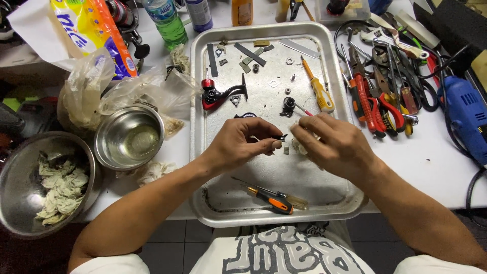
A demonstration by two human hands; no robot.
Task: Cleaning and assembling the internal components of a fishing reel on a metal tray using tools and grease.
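Far left of the metal tray (200, 167): big steel bowl (20, 203) with crumpled rags (61, 187) in it, then a smaller steel bowl (129, 136) holding a little clear liquid, just beside the tray's left rim. Behind that bowl, crumpled plastic bags (101, 89) and a green bottle (165, 20). On the tray, back left: red-and-black crank part (218, 94), flat metal strips and small washers scattered behind it. Over tray centre, left hand (242, 141) pinched narrow, thumb and fingertips clamped on a small black part (282, 137). Right hand (332, 142) meets it from the right, fingers curled around a thin red-tipped tool (304, 110) and a bit of pale cloth (299, 147); exact grip is partly hidden. Small black round part (288, 105) lies just behind the hands. Yellow-handled screwdriver (318, 90) lies on the tray, back right. Orange-and-black screwdriver (269, 199) sits near the tray's front edge. Right of the tray: pile of pliers (375, 109) and cutters, then a blue power tool (464, 116) at far right.
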